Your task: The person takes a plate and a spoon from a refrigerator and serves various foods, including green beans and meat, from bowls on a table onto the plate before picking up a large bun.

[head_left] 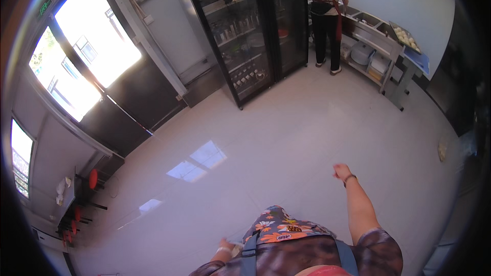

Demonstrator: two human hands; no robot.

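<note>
My right hand point(341, 171) is held out in front of me over the floor, its fingers curled in and nothing showing in them. A dark band point(350, 178) circles that wrist. Low at my left side, my left hand point(225, 246) is small and partly blurred, and its fingers are not clear. Something whitish point(236, 249) shows beside it, between the hand and my apron; I cannot make out whether it is held. The flowered apron point(286, 230) with blue-grey straps covers my front. Neither hand touches any furniture.
Pale glossy floor point(266, 143) spreads ahead. A tall black glass-door cabinet point(235, 36) stands at the back. Right of it, a person point(325, 13) works at a steel counter point(376, 36) near a tray of pale dough pieces point(404, 37). Double doors point(97, 71), a table and red stools point(93, 179) line the left.
</note>
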